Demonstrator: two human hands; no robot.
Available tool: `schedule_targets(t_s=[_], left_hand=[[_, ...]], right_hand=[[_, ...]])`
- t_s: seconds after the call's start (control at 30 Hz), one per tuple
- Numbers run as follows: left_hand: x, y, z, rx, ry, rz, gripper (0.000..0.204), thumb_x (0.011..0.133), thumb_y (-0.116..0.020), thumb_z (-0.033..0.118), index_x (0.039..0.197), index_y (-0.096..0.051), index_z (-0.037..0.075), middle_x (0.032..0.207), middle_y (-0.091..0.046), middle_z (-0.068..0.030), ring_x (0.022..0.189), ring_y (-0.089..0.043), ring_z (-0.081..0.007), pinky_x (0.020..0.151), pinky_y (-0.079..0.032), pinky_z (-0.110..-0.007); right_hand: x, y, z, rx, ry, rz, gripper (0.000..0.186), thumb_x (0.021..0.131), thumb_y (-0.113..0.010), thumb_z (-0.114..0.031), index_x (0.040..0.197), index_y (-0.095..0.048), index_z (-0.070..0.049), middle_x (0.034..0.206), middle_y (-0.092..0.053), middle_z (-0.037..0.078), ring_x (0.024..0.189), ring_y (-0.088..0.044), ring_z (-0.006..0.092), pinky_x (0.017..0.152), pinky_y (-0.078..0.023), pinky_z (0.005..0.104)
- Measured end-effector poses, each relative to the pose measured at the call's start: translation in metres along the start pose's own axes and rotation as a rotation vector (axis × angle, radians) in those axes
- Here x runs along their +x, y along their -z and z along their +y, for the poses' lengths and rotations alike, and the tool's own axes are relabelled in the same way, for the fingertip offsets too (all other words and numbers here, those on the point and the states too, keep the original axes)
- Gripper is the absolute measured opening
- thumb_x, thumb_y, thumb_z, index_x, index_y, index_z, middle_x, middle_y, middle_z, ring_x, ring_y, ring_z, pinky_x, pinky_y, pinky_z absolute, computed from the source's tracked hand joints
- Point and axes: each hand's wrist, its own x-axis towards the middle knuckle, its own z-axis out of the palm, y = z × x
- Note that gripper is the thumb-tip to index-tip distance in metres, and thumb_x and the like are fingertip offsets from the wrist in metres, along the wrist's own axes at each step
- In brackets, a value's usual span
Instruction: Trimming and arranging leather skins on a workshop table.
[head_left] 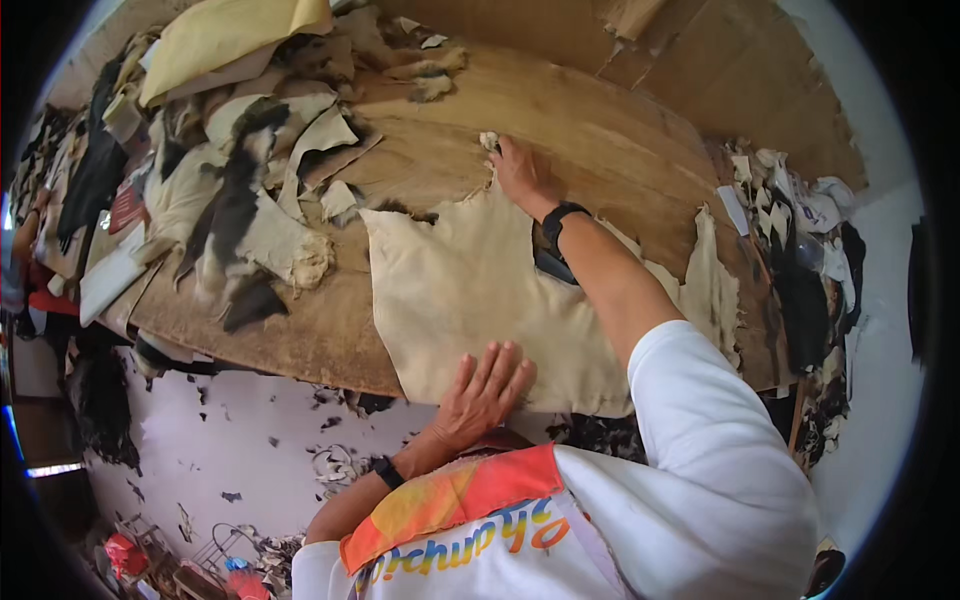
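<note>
A large cream-coloured hide (450, 285) with ragged edges lies spread over the wooden table, its lower edge at the near rim. My left hand (487, 392) rests flat on its near part, fingers stretched out and holding nothing. Farther up, my right hand (520, 175) is closed at a narrow tip on the hide's far edge. A small pale lump (488, 141) shows beyond its fingertips; what the fingers grip is hidden. Under my right forearm sits a dark flat object (556, 267), partly covered, its kind unclear.
The wooden table (600, 120) bulges across the view. Hide scraps (250, 200) pile up on its left, with a yellow sheet (225, 45) on top. More scraps and plastic bags (800, 215) crowd the right end. Dark bits litter the pale floor (260, 430).
</note>
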Motion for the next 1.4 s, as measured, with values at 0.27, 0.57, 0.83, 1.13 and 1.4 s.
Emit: schedule_targets(t_s=[0.27, 0.57, 0.83, 1.13, 1.4], left_hand=[[-0.004, -0.011, -0.006, 0.143, -0.113, 0.029, 0.046, 0.088, -0.039, 0.026, 0.129, -0.039, 0.007, 0.133, -0.043, -0.0137, 0.125, -0.039, -0.0262, 0.104, -0.020, -0.046], [-0.004, 0.004, -0.006, -0.023, -0.111, -0.062, 0.045, 0.085, -0.040, 0.022, 0.129, -0.040, 0.010, 0.138, -0.035, -0.0117, 0.126, -0.035, -0.0264, 0.103, -0.025, -0.041], [-0.009, 0.034, -0.005, -0.103, -0.070, -0.189, 0.057, 0.080, -0.051, 0.026, 0.132, -0.035, 0.010, 0.138, -0.031, -0.0144, 0.128, -0.030, -0.0291, 0.103, -0.025, -0.046], [-0.009, 0.024, -0.038, 0.018, 0.112, -0.067, 0.049, 0.081, -0.046, 0.016, 0.128, -0.037, 0.007, 0.134, -0.036, -0.0192, 0.126, -0.033, -0.0324, 0.100, -0.027, -0.049], [-0.016, 0.013, -0.042, 0.043, 0.109, 0.051, 0.044, 0.082, -0.043, 0.018, 0.123, -0.044, 0.003, 0.130, -0.042, -0.0172, 0.121, -0.041, -0.0293, 0.099, -0.032, -0.039]], right_hand=[[0.040, -0.003, 0.001, -0.043, 0.029, -0.021, 0.025, 0.085, -0.050, -0.030, 0.097, -0.051, -0.008, 0.083, -0.062, 0.019, 0.080, -0.058, 0.0404, 0.072, -0.045, 0.0487], [0.068, 0.008, 0.007, -0.076, -0.200, -0.206, 0.045, 0.078, -0.056, -0.038, 0.112, -0.054, -0.008, 0.108, -0.058, 0.017, 0.105, -0.054, 0.0315, 0.084, -0.043, 0.0437], [-0.016, 0.002, -0.090, 0.127, 0.484, -0.390, 0.042, 0.074, -0.060, -0.047, 0.088, -0.065, -0.007, 0.095, -0.058, 0.019, 0.092, -0.054, 0.0340, 0.080, -0.042, 0.0428], [-0.056, -0.012, -0.126, 0.131, 0.532, -0.164, 0.033, 0.079, -0.058, -0.038, 0.080, -0.058, -0.005, 0.075, -0.062, 0.016, 0.073, -0.060, 0.0321, 0.064, -0.047, 0.0403], [-0.041, -0.025, -0.133, 0.146, 0.544, -0.041, 0.026, 0.082, -0.055, -0.031, 0.075, -0.057, -0.006, 0.065, -0.061, 0.014, 0.065, -0.060, 0.0316, 0.057, -0.047, 0.0404]])
